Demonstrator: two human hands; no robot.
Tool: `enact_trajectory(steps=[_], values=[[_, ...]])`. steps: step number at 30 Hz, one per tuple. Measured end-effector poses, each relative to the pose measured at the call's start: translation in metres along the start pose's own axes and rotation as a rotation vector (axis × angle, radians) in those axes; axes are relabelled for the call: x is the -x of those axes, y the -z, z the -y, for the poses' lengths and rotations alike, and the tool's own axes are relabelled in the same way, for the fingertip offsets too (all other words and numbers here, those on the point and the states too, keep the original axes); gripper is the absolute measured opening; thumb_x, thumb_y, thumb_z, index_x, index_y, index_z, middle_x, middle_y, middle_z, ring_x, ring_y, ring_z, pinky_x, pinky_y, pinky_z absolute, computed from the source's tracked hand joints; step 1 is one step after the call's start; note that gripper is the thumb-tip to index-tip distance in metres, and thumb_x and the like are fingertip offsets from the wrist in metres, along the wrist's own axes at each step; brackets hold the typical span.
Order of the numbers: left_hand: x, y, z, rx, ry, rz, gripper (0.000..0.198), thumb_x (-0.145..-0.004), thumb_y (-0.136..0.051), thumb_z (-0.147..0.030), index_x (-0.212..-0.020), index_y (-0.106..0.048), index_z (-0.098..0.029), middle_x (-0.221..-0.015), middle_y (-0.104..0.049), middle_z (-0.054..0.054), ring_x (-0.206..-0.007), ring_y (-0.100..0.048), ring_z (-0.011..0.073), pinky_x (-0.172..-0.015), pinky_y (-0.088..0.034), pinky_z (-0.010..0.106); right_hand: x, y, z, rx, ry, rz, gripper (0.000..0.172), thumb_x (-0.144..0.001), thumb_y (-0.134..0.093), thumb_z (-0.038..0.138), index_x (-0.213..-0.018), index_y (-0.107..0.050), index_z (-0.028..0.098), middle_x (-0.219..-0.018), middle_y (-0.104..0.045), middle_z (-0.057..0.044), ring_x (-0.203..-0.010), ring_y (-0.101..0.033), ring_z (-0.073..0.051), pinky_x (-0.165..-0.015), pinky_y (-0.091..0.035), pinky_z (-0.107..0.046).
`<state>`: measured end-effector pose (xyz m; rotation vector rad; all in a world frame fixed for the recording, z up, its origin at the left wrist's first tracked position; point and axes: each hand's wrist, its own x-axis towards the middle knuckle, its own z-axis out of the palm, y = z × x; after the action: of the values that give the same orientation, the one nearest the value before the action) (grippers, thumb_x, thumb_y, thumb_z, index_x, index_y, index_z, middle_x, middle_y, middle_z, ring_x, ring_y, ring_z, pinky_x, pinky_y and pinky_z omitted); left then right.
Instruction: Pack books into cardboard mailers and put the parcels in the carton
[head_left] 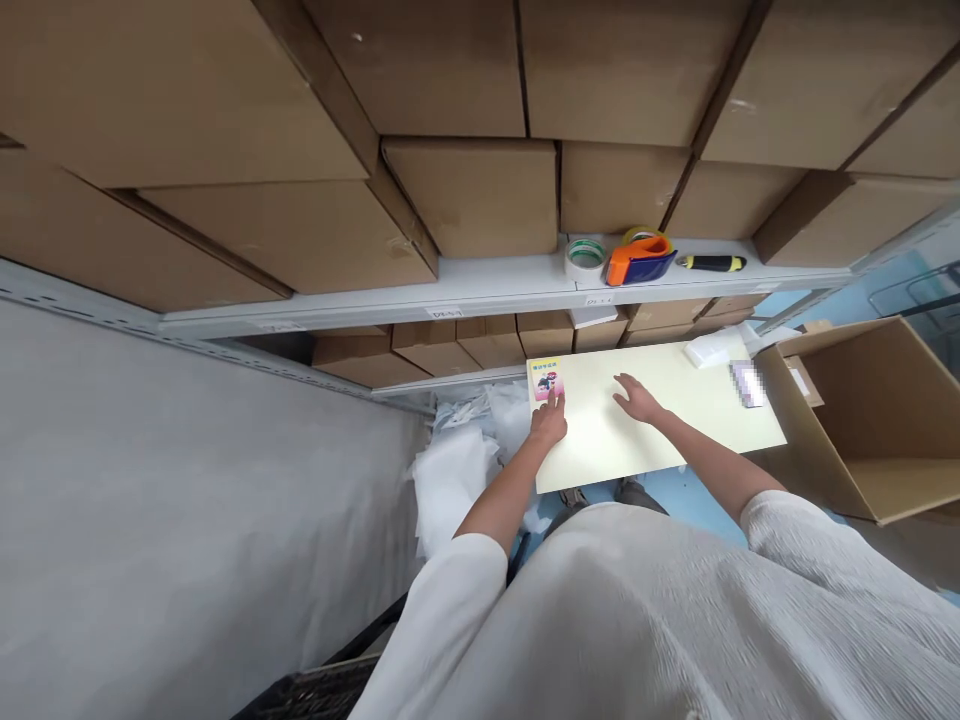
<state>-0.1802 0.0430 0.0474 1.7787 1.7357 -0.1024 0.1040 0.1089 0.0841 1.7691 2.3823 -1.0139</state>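
Note:
A small pink and yellow picture book or card (546, 379) lies at the left end of the pale yellow board (600, 440). The fingers of my left hand (550, 422) rest on its lower part, stretched out and slightly apart. Over the middle of the board my right hand (639, 400) is held with its fingers apart and nothing in them. Towards the right end of the board lie a white packet (712, 348) and a purple and white item (747, 384), partly blurred.
Brown boxes (480, 195) fill the shelf ahead. Its edge holds white tape (585, 258), an orange tape dispenser (637, 262) and a black-yellow cutter (711, 263). An open carton (892, 420) stands right; white foam sheets (454, 480) lie left, below the board.

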Motion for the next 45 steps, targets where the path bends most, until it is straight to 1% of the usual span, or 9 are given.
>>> enact_trajectory(steps=[4,8,11,16,21,29,35,40,45], values=[[0.001,0.019,-0.042,-0.003,-0.092,-0.066,0.078,-0.102,-0.053,-0.029,-0.175,-0.030,-0.018,-0.186,-0.017,0.020,-0.155,-0.051,0.0411,-0.124,-0.044,0.053,0.013,0.061,-0.021,-0.051,0.150,-0.318,0.055,-0.108,-0.046,0.047,-0.156,-0.060,0.022,-0.168,-0.052,-0.016,-0.155,-0.049,-0.034,-0.130,-0.040,-0.056],[0.004,0.035,-0.087,0.048,-0.170,-0.204,0.071,-0.105,-0.051,-0.028,-0.173,-0.034,-0.018,-0.183,-0.027,0.018,-0.160,-0.046,0.0370,-0.128,-0.040,0.050,0.019,0.133,-0.036,-0.068,0.303,-0.605,0.047,-0.107,-0.047,0.044,-0.145,-0.067,0.026,-0.153,-0.064,-0.015,-0.145,-0.057,-0.035,-0.126,-0.045,-0.059],[0.006,0.040,-0.119,0.084,-0.191,-0.283,0.067,-0.106,-0.048,-0.028,-0.172,-0.036,-0.018,-0.181,-0.033,0.019,-0.161,-0.044,0.0353,-0.129,-0.039,0.051,0.013,0.188,-0.050,-0.038,0.344,-0.744,0.046,-0.104,-0.048,0.040,-0.142,-0.069,0.025,-0.146,-0.067,-0.016,-0.140,-0.059,-0.036,-0.123,-0.046,-0.061],[0.003,0.039,-0.173,0.113,-0.188,-0.326,0.065,-0.107,-0.048,-0.029,-0.170,-0.038,-0.018,-0.180,-0.035,0.018,-0.162,-0.043,0.0343,-0.130,-0.038,0.052,-0.018,0.266,-0.077,0.046,0.367,-0.795,0.048,-0.102,-0.047,0.039,-0.142,-0.068,0.022,-0.146,-0.068,-0.017,-0.138,-0.057,-0.039,-0.121,-0.045,-0.062],[0.003,0.027,-0.220,0.142,-0.143,-0.357,0.063,-0.108,-0.047,-0.030,-0.170,-0.038,-0.017,-0.181,-0.034,0.018,-0.164,-0.039,0.0326,-0.132,-0.036,0.049,-0.054,0.310,-0.087,0.157,0.297,-0.664,0.050,-0.099,-0.051,0.037,-0.142,-0.067,0.017,-0.155,-0.062,-0.022,-0.138,-0.053,-0.043,-0.115,-0.042,-0.065],[0.011,-0.003,-0.261,0.150,-0.038,-0.392,0.061,-0.107,-0.050,-0.029,-0.167,-0.045,-0.019,-0.179,-0.037,0.017,-0.163,-0.042,0.0330,-0.131,-0.039,0.051,-0.077,0.329,-0.090,0.172,0.290,-0.594,0.036,-0.101,-0.049,0.034,-0.131,-0.065,0.021,-0.133,-0.072,-0.021,-0.133,-0.048,-0.044,-0.110,-0.035,-0.065],[0.002,-0.007,-0.274,0.146,-0.041,-0.339,0.056,-0.108,-0.050,-0.029,-0.163,-0.050,-0.019,-0.179,-0.037,0.016,-0.161,-0.044,0.0317,-0.130,-0.040,0.048,-0.079,0.341,-0.089,0.186,0.286,-0.511,0.030,-0.100,-0.052,0.030,-0.126,-0.065,0.022,-0.124,-0.074,-0.020,-0.124,-0.049,-0.044,-0.105,-0.037,-0.061],[-0.014,-0.013,-0.285,0.154,-0.063,-0.315,0.055,-0.109,-0.049,-0.029,-0.162,-0.051,-0.017,-0.179,-0.037,0.017,-0.163,-0.042,0.0320,-0.132,-0.038,0.050,-0.035,0.330,-0.106,0.139,0.366,-0.559,0.040,-0.098,-0.054,0.029,-0.137,-0.062,0.020,-0.134,-0.071,-0.019,-0.128,-0.050,-0.043,-0.109,-0.038,-0.058],[-0.023,-0.025,-0.298,0.141,-0.078,-0.240,0.055,-0.108,-0.048,-0.029,-0.161,-0.051,-0.016,-0.179,-0.038,0.017,-0.164,-0.040,0.0310,-0.133,-0.037,0.049,0.042,0.265,-0.156,0.037,0.269,-0.572,0.041,-0.101,-0.052,0.036,-0.138,-0.059,0.021,-0.140,-0.068,-0.017,-0.128,-0.055,-0.040,-0.109,-0.043,-0.051]])
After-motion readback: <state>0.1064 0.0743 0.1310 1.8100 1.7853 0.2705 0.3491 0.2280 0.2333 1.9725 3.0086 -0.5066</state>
